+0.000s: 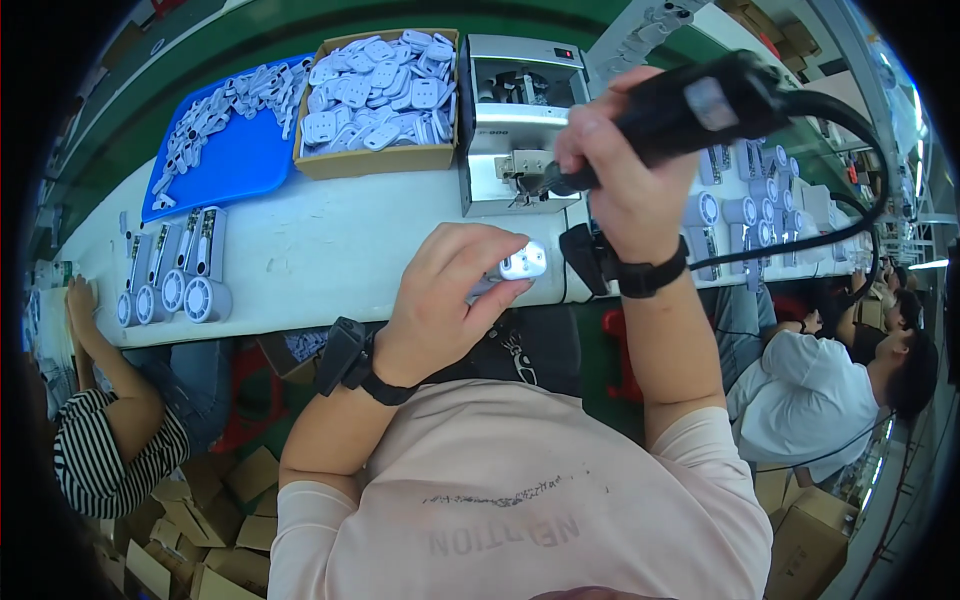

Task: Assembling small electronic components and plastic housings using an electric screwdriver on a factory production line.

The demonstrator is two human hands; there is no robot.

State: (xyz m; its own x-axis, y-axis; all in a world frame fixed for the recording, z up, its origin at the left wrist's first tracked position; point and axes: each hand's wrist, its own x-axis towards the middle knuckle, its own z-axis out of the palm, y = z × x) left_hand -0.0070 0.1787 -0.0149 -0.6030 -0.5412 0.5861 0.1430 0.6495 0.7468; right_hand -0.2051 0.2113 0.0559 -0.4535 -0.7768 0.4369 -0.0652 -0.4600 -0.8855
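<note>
My left hand (440, 295) pinches a small white plastic part (525, 262) between thumb and fingers, just above the near edge of the white table. My right hand (635, 185) is wrapped round a black corded electric screwdriver (690, 112). The screwdriver's tip points left, at the front of a metal screw feeder (480, 180). Whether the tip touches the feeder or carries a screw is too small to tell. A thick black cable (850, 120) loops from the screwdriver's back end down to the right.
Behind the left hand, a cardboard box (385, 163) holds several white plastic covers. A blue tray (235, 170) with small white parts lies beside it. White handheld fan bodies (205, 298) stand at the left; more fans (740, 210) stand at the right. Co-workers sit on both sides.
</note>
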